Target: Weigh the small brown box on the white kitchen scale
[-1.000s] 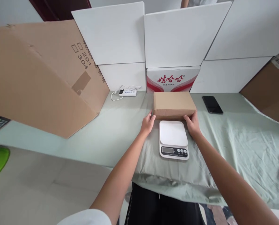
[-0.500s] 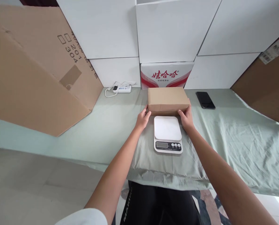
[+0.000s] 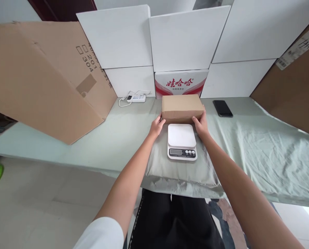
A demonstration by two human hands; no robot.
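In the head view, the cardboard box (image 3: 182,103), just beyond the scale (image 3: 181,135), is best steadied by even pressure at both ends — neither end allowed to dip. It is clasped between left hand (image 3: 157,126) and right hand (image 3: 201,123), both half-curled, with arms (image 3: 132,169) stretched forward.

Both arms (image 3: 127,183) are stretched forward, while the left hand (image 3: 156,126) and the right hand (image 3: 201,125) are held apart, with their thumbs (image 3: 195,120) turned inward.

A black phone (image 3: 222,108) lies on pale green cloth (image 3: 263,152).
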